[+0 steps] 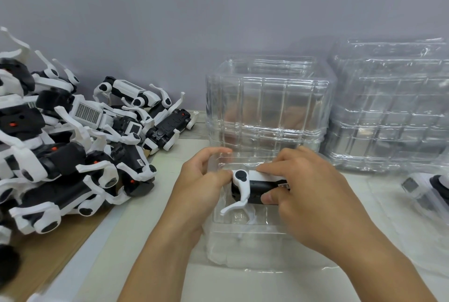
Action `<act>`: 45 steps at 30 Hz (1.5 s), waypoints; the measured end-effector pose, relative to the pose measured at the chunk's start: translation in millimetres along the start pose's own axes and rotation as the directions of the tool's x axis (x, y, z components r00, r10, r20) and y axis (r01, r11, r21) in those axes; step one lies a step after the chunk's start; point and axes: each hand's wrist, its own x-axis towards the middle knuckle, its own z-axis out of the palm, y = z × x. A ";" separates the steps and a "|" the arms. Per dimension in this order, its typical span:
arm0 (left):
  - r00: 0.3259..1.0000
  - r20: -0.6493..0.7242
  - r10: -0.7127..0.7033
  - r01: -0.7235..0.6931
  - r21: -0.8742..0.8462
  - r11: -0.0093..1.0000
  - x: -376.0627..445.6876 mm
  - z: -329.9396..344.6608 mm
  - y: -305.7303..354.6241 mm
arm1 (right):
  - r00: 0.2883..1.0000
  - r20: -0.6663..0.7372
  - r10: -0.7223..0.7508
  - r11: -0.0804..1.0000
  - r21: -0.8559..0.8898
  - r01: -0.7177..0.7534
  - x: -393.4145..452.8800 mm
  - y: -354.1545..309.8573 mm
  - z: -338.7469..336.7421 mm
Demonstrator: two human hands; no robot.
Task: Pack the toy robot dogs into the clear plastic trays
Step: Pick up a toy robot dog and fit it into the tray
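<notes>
Two hands are closing around one toy robot dog (252, 186) above a clear plastic tray (243, 243) at the front of the table (150, 236). The left hand (201, 187) is pinching the dog's near end, at the round black hip joint, with its other fingers curling over the tray's far edge. The right hand (308, 194) is gripping the black-and-white body from above, thumb pressing its lower side, forearm coming in from the lower right. The dog is lying on its side, white legs pointing down into the tray, not yet seated.

Doing this step well is likely to mean keeping the body level, lining the legs up with the moulded recess and easing it down evenly, since the thin legs could catch on the tray's walls and the light tray could slide.

Behind the hands, a stack of empty trays (267, 107) is standing against the wall, with a second stack (393, 112) to its right. A pile of unpacked dogs (73, 136) is lying on cardboard at the left. At the far right edge, what appears to be a packed dog (427, 190) is showing under clear plastic.
</notes>
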 end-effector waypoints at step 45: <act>0.999 -0.009 -0.041 0.041 -0.008 0.999 -5.1 2.2 9.6 | 0.995 0.068 0.076 0.945 0.314 -0.093 4.8 -35.4 2.2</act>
